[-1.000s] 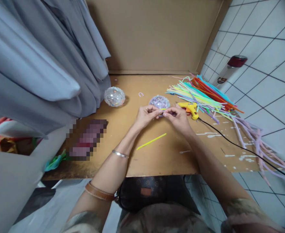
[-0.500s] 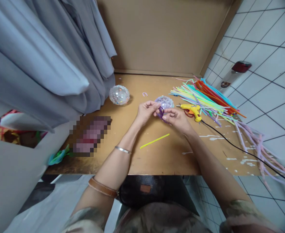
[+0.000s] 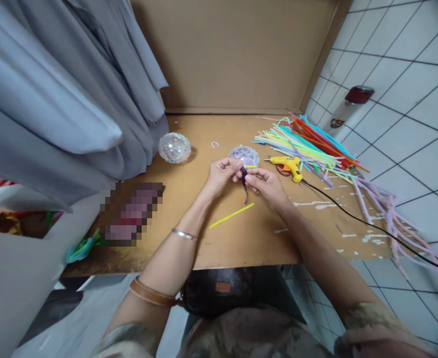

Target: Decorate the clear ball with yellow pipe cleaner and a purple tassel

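Note:
Both hands meet over the middle of the wooden table. My left hand [image 3: 222, 176] pinches a dark purple twisted pipe cleaner piece [image 3: 244, 180], whose looped end hangs down between the hands. My right hand [image 3: 266, 185] is closed at the other side of it, with a short yellow strip [image 3: 249, 166] showing at its fingertips. Just behind the fingers sits a clear ball with purple-white decoration [image 3: 244, 155], partly hidden by them. A longer yellow pipe cleaner [image 3: 232, 216] lies on the table in front of the hands.
Another clear ball [image 3: 174, 147] rests at the left, near the grey curtain [image 3: 129, 89]. A small pink curl [image 3: 215, 144] lies behind the hands. At the right are a yellow glue gun [image 3: 288, 166] with a black cord and a pile of coloured pipe cleaners [image 3: 308, 144].
The purple piece now hangs lower as a narrow twisted strand, where it was bunched up before. A short yellow strip has come into view at my right fingertips. The whole view has shifted slightly.

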A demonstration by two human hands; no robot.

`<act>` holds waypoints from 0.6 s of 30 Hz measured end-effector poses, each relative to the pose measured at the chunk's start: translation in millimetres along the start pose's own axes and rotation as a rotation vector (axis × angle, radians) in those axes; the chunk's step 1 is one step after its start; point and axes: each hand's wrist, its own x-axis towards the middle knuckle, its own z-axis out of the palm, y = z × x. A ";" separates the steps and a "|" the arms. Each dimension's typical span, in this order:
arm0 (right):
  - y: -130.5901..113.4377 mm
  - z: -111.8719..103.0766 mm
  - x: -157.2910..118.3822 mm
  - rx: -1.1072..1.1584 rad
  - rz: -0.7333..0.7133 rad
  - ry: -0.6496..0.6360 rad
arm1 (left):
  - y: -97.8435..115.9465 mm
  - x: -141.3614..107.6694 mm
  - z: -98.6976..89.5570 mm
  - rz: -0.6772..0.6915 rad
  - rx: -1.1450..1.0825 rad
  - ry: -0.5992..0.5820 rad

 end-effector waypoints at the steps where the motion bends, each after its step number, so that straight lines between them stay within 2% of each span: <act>1: -0.4 0.3 -0.1 0.005 -0.012 0.007 | -1.1 -0.4 0.6 -0.005 0.006 -0.006; 7: 1.9 1.1 2.1 -0.022 -0.030 -0.032 | -7.0 -3.0 4.0 -0.010 0.038 -0.049; 12: -0.1 -2.3 0.5 0.055 0.006 0.019 | -5.1 -7.3 9.2 0.042 0.006 -0.051; 15: -3.7 -5.7 0.6 0.120 0.020 0.039 | -4.6 -10.5 11.2 0.047 0.103 -0.039; 18: -5.3 -8.4 2.5 0.151 0.002 0.032 | -7.2 -12.7 13.3 -0.003 0.188 -0.071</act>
